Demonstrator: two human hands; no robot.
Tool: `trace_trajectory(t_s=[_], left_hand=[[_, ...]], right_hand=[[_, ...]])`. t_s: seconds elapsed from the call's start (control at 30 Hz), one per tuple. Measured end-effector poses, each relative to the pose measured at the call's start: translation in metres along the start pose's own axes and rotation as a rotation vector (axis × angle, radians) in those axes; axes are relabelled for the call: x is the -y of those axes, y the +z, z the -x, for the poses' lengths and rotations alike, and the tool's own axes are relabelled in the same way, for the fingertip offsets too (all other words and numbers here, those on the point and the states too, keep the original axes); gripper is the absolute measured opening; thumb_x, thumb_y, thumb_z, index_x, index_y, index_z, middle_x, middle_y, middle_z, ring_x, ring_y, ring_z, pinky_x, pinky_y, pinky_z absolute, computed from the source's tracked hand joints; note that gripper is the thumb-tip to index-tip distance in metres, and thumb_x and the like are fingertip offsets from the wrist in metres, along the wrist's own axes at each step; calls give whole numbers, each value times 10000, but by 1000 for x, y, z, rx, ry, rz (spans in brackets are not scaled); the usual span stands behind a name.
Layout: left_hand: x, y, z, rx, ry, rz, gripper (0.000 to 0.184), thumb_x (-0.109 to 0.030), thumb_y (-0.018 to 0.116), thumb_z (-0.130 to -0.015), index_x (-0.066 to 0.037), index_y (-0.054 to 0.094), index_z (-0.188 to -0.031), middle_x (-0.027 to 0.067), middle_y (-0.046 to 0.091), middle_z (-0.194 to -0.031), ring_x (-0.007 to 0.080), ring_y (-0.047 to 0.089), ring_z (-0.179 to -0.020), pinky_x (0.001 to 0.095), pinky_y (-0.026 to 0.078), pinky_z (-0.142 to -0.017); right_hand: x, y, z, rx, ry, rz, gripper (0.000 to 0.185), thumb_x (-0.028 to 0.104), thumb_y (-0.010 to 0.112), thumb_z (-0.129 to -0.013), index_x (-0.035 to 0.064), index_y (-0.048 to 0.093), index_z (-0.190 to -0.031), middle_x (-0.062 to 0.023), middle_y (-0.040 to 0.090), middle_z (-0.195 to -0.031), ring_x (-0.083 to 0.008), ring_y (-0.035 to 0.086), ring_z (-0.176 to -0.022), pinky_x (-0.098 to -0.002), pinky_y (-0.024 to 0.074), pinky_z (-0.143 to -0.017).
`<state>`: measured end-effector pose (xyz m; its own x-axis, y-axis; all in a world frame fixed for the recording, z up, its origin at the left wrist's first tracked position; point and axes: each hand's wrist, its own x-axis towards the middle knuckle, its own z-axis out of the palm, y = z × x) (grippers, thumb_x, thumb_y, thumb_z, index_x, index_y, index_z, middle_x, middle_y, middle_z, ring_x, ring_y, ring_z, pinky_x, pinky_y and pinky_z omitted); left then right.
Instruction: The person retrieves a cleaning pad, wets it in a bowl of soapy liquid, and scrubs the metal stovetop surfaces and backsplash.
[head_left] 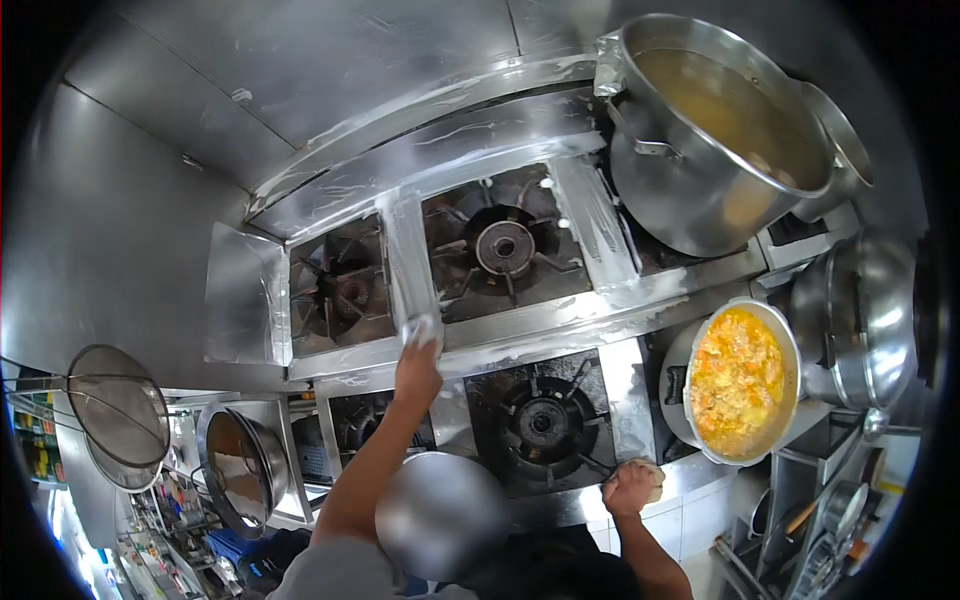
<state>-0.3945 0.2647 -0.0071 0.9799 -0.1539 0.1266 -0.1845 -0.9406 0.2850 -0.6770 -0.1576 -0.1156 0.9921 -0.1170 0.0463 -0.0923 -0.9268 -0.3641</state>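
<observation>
My left hand [418,375] is stretched out over the steel stove top [520,325], its fingers closed on a pale, foam-covered scrubbing pad [424,328]. The pad rests on the strip between two burners; blur hides its exact kind. White suds streak the metal around it. Nearer my body, my right hand [630,488] is closed around a folded beige cloth [655,480] at the front edge of the stove. Close to the right hand is the front burner [542,422]; the back burner [505,247] lies beyond my left hand.
A large stockpot [670,190] of cloudy liquid stands at the back right. In front of it sits a pot of orange-yellow food [740,385], beside stacked metal bowls [870,320]. Strainers [118,405] hang at left. A blurred round metal shape [440,515] is close below me.
</observation>
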Motion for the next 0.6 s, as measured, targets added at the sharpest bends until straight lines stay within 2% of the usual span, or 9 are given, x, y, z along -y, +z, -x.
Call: trace_trajectory(t_s=[0.1, 0.17, 0.27, 0.3, 0.33, 0.4, 0.5, 0.57, 0.6], left_hand=[[-16, -26, 32, -32, 40, -30, 578, 34, 618, -696, -28, 641, -1270, 244, 544, -1425, 430, 553, -1239, 496, 435, -1088], [-50, 1, 21, -16, 31, -12, 604, 22, 629, -679, -34, 637, -1281, 239, 528, -1443, 422, 549, -1247, 490, 423, -1099], [-161, 66, -28, -74, 120, 72, 704, 1, 657, -673, -54, 583, -1370, 214, 495, -1487, 383, 490, -1329, 525, 344, -1135], [-205, 73, -44, -84, 124, 140, 672, -13, 666, -684, -12, 579, -1350, 238, 510, -1459, 426, 498, -1314, 539, 359, -1119], [-247, 83, -59, -137, 95, 175, 627, -8, 660, -703, -24, 599, -1326, 228, 521, -1453, 400, 509, -1311, 524, 375, -1096], [-302, 120, -87, -33, 175, 182, 601, -25, 677, -715, -37, 610, -1313, 211, 531, -1450, 374, 515, -1312, 515, 398, -1059], [-321, 128, -97, -41, 293, 178, 585, -38, 695, -713, -61, 630, -1293, 184, 552, -1437, 364, 530, -1296, 523, 411, -1036], [-276, 108, -79, -10, 263, 140, 535, -37, 696, -704, -85, 669, -1236, 158, 566, -1422, 385, 542, -1269, 526, 435, -1027], [-242, 94, -65, -24, 260, 111, 583, -40, 715, -677, -82, 653, -1256, 178, 549, -1441, 397, 530, -1281, 521, 426, -1063]], right_hand=[[4, -7, -6, 31, 7, 4, 200, 252, 595, -645, 82, 578, -749, -162, 595, -883, -394, 556, -860, -542, 401, -800], [4, -9, -6, 12, -9, -2, 190, 250, 599, -661, 87, 592, -759, -153, 601, -889, -387, 561, -865, -538, 404, -799], [2, -7, -4, -9, -23, -6, 187, 252, 598, -664, 89, 587, -756, -145, 600, -883, -380, 558, -861, -538, 401, -794], [2, -8, -4, -48, -30, -26, 195, 257, 598, -666, 89, 588, -764, -135, 598, -876, -375, 557, -854, -536, 400, -787], [2, -8, -5, -49, -30, -19, 195, 257, 598, -666, 89, 588, -764, -135, 598, -876, -375, 557, -854, -536, 400, -787], [3, -7, -3, -63, -41, -23, 200, 256, 596, -668, 90, 595, -780, -129, 596, -871, -372, 558, -845, -532, 399, -781], [1, -8, -5, -53, -61, -29, 173, 253, 566, -681, 92, 570, -744, -143, 597, -847, -375, 546, -810, -524, 398, -763], [2, -9, -2, -54, -59, -55, 168, 254, 563, -686, 95, 568, -740, -140, 593, -842, -375, 546, -809, -524, 397, -762], [2, -9, -5, -75, -50, -80, 164, 255, 561, -691, 97, 566, -735, -137, 589, -837, -375, 545, -807, -524, 396, -761]])
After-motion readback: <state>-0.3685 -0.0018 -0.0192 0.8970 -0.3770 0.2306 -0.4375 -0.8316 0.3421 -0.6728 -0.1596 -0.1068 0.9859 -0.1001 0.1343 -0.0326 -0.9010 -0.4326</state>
